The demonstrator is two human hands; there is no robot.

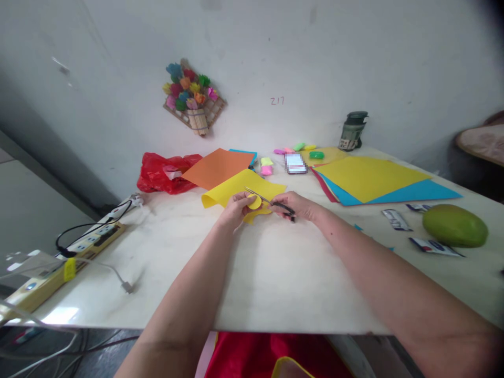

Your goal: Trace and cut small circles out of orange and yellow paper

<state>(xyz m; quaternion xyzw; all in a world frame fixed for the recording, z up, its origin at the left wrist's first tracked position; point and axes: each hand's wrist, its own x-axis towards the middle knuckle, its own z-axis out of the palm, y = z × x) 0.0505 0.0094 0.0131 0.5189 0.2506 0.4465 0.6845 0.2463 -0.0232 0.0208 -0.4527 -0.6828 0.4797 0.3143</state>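
Note:
Near the middle of the white table, my left hand point(235, 209) pinches a small round yellow piece point(254, 201). My right hand point(293, 205) is closed on the dark handles of a pair of scissors point(282, 207), whose blades point left, just above the round piece. Behind and under both hands lies a larger yellow sheet point(236, 185), its left edge curled up. An orange sheet point(220, 168) rests behind it.
At the left are a red plastic bag point(167, 173) and a power strip point(96, 243) with cables. Behind lies a phone point(295, 163) beside clay packs point(266, 166). Rightward are yellow sheets point(370, 176), a green fruit point(454, 226), small packets point(396, 220) and a bottle point(352, 131).

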